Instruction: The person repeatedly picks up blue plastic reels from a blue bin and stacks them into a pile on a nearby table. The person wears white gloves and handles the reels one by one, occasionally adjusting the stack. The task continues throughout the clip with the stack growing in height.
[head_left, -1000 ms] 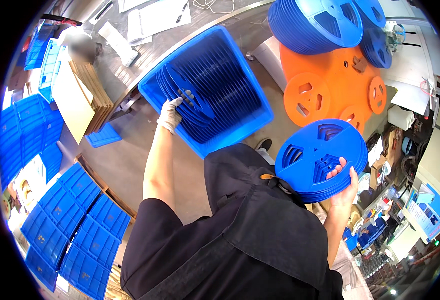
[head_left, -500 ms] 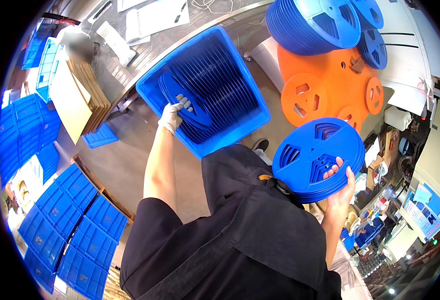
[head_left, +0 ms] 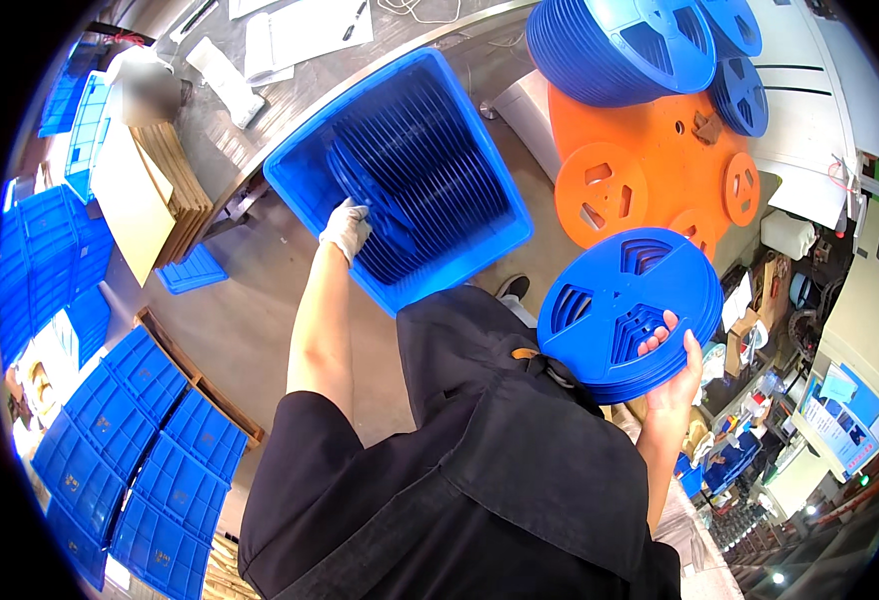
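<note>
My left hand [head_left: 346,231], in a whitish glove, reaches over the left side of a deep blue bin [head_left: 278,165]. Its fingers are closed on a blue plastic reel [head_left: 356,176] that leans apart from the others at that end. A tight row of blue reels [head_left: 430,150] stands on edge along the rest of the bin. At my right side, my bare right hand [head_left: 672,365] holds a stack of blue reels [head_left: 600,290], the fingertips coming through a slot in the top one and the thumb along the rim.
Tall stacks of blue reels [head_left: 620,55] stand on an orange surface [head_left: 600,125] with orange reels [head_left: 600,195]. A metal table [head_left: 290,100] carries papers and pens. Cardboard sheets [head_left: 180,190] and stacked blue crates [head_left: 150,440] stand to my left.
My left hand has shifted slightly and its fingers show less; the leaning reel sits more edge-on, deeper in the bin. The right hand's stack stays in its grip.
</note>
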The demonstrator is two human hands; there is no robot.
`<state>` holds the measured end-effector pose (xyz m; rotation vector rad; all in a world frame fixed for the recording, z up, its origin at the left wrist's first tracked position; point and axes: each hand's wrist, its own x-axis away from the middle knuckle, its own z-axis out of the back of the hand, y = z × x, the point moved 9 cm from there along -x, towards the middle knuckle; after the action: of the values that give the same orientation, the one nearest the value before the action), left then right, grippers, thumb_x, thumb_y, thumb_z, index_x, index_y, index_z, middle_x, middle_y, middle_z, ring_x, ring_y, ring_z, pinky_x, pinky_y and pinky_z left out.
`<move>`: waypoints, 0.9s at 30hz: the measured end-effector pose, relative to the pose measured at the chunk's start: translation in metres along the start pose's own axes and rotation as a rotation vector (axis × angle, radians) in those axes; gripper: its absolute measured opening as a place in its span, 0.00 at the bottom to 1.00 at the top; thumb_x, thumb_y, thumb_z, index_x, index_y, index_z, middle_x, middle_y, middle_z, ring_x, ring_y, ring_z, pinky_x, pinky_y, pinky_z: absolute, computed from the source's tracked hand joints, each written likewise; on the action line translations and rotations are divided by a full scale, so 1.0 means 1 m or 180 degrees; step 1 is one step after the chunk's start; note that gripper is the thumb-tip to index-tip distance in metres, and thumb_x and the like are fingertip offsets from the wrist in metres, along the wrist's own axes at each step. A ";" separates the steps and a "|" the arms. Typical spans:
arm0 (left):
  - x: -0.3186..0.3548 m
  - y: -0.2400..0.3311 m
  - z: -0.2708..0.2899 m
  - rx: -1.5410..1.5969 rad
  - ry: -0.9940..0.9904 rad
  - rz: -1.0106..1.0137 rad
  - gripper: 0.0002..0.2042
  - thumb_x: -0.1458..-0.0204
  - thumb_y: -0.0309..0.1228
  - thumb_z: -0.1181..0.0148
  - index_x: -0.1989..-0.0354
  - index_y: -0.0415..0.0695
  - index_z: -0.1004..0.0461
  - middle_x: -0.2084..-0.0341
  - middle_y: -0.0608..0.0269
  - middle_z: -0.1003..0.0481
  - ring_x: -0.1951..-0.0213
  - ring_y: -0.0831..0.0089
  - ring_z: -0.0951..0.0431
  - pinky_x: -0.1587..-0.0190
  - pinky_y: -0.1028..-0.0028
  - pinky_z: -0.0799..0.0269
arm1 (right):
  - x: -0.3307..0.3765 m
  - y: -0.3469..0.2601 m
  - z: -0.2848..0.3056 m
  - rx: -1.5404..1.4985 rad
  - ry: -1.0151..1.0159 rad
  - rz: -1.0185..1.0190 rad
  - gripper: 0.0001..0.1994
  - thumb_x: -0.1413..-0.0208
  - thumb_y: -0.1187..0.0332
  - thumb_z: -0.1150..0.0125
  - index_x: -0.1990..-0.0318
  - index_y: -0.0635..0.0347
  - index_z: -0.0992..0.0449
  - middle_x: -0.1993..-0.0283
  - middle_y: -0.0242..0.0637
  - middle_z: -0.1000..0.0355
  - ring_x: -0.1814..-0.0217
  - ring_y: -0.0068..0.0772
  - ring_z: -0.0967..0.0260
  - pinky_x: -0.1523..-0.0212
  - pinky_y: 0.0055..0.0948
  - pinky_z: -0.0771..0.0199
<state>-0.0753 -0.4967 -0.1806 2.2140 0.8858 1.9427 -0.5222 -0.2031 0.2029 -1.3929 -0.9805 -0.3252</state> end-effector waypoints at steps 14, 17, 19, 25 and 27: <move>0.050 -0.034 0.022 -0.0133 0.0295 -0.0095 0.27 0.47 0.19 0.53 0.35 0.38 0.42 0.40 0.41 0.37 0.41 0.44 0.33 0.40 0.53 0.33 | 0.013 -0.004 -0.015 -0.0011 -0.0012 0.0267 0.21 0.37 0.57 0.51 0.45 0.63 0.31 0.71 0.31 0.32 0.72 0.25 0.34 0.67 0.29 0.29; 0.075 -0.056 0.006 -0.0440 0.0072 0.0050 0.27 0.46 0.21 0.51 0.35 0.35 0.43 0.39 0.40 0.38 0.40 0.46 0.34 0.37 0.55 0.37 | 0.017 -0.006 -0.019 -0.0489 -0.0709 0.0486 0.20 0.36 0.56 0.52 0.47 0.64 0.31 0.76 0.28 0.39 0.77 0.21 0.41 0.73 0.24 0.36; 0.094 -0.068 -0.022 -0.0614 -0.0269 0.0142 0.27 0.45 0.23 0.51 0.34 0.34 0.45 0.39 0.40 0.38 0.38 0.47 0.35 0.36 0.56 0.38 | 0.026 -0.022 -0.027 -0.0711 -0.1095 0.0673 0.21 0.36 0.55 0.51 0.48 0.65 0.32 0.78 0.27 0.42 0.80 0.19 0.46 0.76 0.23 0.41; 0.144 -0.042 -0.109 -0.1539 -0.1175 -0.1229 0.25 0.41 0.33 0.46 0.36 0.37 0.39 0.41 0.50 0.33 0.43 0.60 0.30 0.40 0.66 0.35 | 0.046 -0.047 -0.030 -0.1117 -0.2015 0.0653 0.23 0.44 0.44 0.41 0.58 0.57 0.31 0.84 0.20 0.48 0.85 0.16 0.51 0.79 0.21 0.47; 0.200 0.000 -0.163 -0.2503 -0.0893 -0.2320 0.22 0.39 0.32 0.50 0.37 0.39 0.37 0.41 0.48 0.33 0.39 0.61 0.33 0.39 0.68 0.37 | 0.055 -0.053 -0.033 -0.1500 -0.2514 0.0628 0.20 0.41 0.47 0.42 0.63 0.55 0.35 0.85 0.21 0.45 0.86 0.15 0.48 0.82 0.18 0.47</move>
<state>-0.2190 -0.4567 0.0303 1.3803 0.5996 1.2695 -0.5150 -0.2254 0.2823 -2.1054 -1.4420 0.1849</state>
